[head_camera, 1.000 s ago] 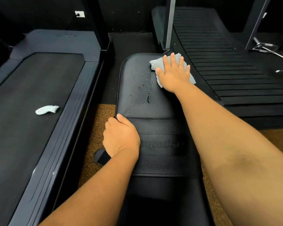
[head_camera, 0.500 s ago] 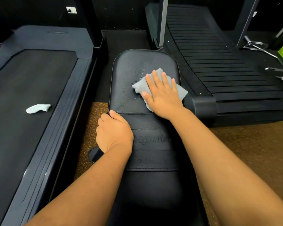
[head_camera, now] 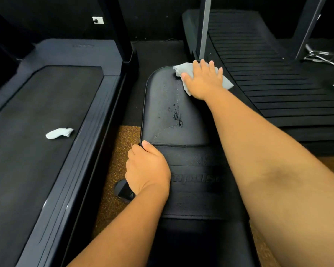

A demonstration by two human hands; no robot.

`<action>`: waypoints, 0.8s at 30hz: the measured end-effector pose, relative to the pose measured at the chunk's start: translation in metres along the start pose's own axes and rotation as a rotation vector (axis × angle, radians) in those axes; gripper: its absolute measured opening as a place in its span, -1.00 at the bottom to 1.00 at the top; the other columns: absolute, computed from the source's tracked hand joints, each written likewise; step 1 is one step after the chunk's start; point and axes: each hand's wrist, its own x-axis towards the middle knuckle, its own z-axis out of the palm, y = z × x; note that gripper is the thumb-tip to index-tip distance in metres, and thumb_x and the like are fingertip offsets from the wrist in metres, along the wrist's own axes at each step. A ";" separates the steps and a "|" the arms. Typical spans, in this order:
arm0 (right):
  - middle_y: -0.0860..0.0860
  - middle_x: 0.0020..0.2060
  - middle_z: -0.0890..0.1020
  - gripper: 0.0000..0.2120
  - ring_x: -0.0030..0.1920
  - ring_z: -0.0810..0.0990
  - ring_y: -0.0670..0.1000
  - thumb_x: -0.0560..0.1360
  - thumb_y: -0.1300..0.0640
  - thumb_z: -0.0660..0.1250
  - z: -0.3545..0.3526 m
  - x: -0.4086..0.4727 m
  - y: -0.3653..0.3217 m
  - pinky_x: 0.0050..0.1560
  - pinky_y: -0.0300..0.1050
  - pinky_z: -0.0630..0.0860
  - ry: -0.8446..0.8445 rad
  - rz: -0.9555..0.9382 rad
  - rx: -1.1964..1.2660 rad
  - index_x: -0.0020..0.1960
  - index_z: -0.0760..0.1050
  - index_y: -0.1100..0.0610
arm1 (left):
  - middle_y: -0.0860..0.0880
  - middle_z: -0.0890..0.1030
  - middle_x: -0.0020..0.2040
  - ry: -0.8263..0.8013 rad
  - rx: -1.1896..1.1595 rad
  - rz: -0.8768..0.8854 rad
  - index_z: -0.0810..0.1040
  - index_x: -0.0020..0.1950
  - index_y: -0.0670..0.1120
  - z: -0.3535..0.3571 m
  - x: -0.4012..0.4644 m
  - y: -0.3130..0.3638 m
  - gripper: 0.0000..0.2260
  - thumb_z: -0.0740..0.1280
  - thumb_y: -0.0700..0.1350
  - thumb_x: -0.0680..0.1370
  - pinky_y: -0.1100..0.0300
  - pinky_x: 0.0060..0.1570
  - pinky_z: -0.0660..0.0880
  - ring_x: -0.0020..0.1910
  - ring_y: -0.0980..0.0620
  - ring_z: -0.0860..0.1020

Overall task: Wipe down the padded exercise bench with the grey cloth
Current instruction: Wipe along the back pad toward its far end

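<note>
The black padded bench point(head_camera: 162, 105) runs away from me down the middle of the view, with wet droplets and a dark streak on its far pad. My right hand point(head_camera: 203, 79) lies flat with straight fingers on the grey cloth point(head_camera: 183, 69), pressing it onto the far right corner of the pad. Cloth edges stick out to the left and right of the hand. My left hand point(head_camera: 147, 166) grips the bench's left edge at the seam between the pads, fingers curled over the side and thumb on top.
A treadmill point(head_camera: 37, 132) stands to the left with a small white object point(head_camera: 59, 133) lying on its belt. A curved slatted treadmill point(head_camera: 268, 78) sits at the right with a grey upright post point(head_camera: 204, 26). Brown speckled floor point(head_camera: 121, 139) shows between the machines.
My right hand has slid the cloth from the middle of the far pad back up to its far right corner. My left hand has kept its grip on the bench edge.
</note>
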 end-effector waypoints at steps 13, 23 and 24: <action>-0.07 0.60 -0.07 -0.45 0.58 -0.19 0.10 0.65 -0.18 -0.06 0.017 -0.096 0.007 0.50 0.26 -0.23 -0.045 -0.333 -0.023 0.59 -0.03 -0.07 | -0.17 0.57 0.12 -0.009 -0.009 0.000 0.48 0.12 -0.18 -0.003 -0.002 0.002 -0.57 -0.07 0.07 0.66 -0.07 -0.06 0.46 0.04 -0.24 0.54; -0.04 0.60 -0.12 -0.43 0.58 -0.21 0.09 0.66 -0.18 -0.06 0.012 -0.084 0.032 0.51 0.22 -0.24 -0.066 -0.285 -0.034 0.60 -0.08 -0.05 | -0.18 0.56 0.14 0.004 0.003 -0.002 0.47 0.13 -0.18 -0.001 -0.001 0.000 -0.57 -0.07 0.06 0.66 -0.06 -0.05 0.42 0.06 -0.25 0.53; -0.03 0.60 -0.13 -0.43 0.58 -0.22 0.10 0.66 -0.18 -0.06 0.009 -0.072 0.029 0.50 0.22 -0.24 -0.062 -0.256 -0.026 0.60 -0.08 -0.05 | -0.18 0.56 0.14 0.007 -0.001 -0.002 0.47 0.13 -0.18 -0.001 -0.001 0.000 -0.57 -0.07 0.07 0.66 -0.06 -0.05 0.43 0.06 -0.25 0.54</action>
